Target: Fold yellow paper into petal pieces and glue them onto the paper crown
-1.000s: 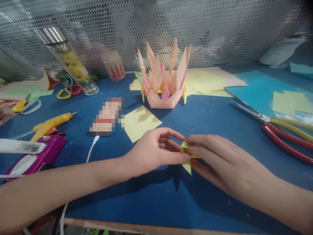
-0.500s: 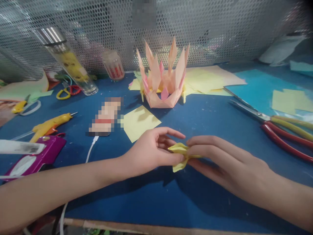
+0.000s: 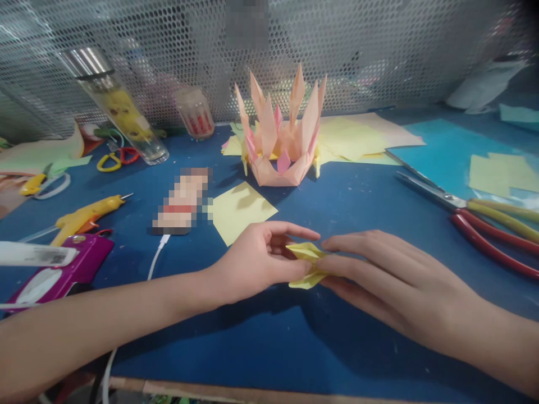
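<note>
- Yellow paper, folded into a small fold, sits between both hands, just above the worktop, nearer its near edge than its far edge.
- Right hand: the grip is closed on the fold's right end. Too hard a squeeze could crush the thin creases there.
- Left hand: the thumb lies on the fold, the index fingertip stands clear. I cannot tell whether the curled fingers behind close that grip. If the thumb pushes without backing, a flap could spring open or tear at the crease.
- The sheet lies flat just beyond the left hand; a backward sweep of the knuckles could shift or crease it.
- The cable runs from the phone past the left forearm to the near edge; an arm snagging it could drag the phone.
- The crown stands toward the far edge, its tall paper points easily bent if a hand reaches over carelessly.
- The scissors lie toward the right side, beyond the right hand; an elbow swung out could knock the handles.
- The glue gun lies toward the left side; if hot, which cannot be seen, its tip could burn a straying arm.
</note>
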`<state>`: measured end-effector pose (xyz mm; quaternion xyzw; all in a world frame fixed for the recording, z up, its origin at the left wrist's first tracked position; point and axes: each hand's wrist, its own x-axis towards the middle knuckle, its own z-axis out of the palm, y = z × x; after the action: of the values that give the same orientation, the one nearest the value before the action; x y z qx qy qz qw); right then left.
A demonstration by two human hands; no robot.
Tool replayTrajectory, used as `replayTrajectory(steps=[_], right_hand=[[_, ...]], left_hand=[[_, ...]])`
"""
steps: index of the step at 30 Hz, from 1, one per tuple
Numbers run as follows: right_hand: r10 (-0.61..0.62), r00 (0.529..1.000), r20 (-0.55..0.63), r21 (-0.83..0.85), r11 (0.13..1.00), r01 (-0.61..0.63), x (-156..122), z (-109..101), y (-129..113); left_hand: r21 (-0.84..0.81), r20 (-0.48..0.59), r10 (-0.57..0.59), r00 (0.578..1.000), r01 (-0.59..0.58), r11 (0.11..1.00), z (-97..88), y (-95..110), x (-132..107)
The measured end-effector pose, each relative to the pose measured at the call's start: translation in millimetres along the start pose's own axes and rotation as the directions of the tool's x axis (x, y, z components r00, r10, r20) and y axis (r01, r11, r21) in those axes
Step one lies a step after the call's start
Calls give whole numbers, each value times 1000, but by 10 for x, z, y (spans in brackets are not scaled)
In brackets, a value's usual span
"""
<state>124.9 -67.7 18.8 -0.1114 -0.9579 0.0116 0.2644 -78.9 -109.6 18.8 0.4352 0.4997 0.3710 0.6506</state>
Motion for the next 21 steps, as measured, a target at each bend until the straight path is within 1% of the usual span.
replayTrajectory(steps=[4,7,10,16,21], right_hand=[[-1,1000,-4,31,1000,1,-2,-2,-15],[12,1000,-10,70,997,-12,-8,0,-32],[66,997,-27,134,989,-62,-25,11,-44],[225,971,-85,261,945,-196,-41,53,-22],[264,959,-101,394,896,-205,-39,66,-11]], left_hand=[[-1,32,-8,999,8,1000,-19,17,3],[37,34,-13,999,12,999,-29,20,2],[76,25,-9,1000,7,997,-30,18,-1],[72,20,19,1000,-21,997,-16,10,1],[82,34,56,998,-59,995,-18,13,2]])
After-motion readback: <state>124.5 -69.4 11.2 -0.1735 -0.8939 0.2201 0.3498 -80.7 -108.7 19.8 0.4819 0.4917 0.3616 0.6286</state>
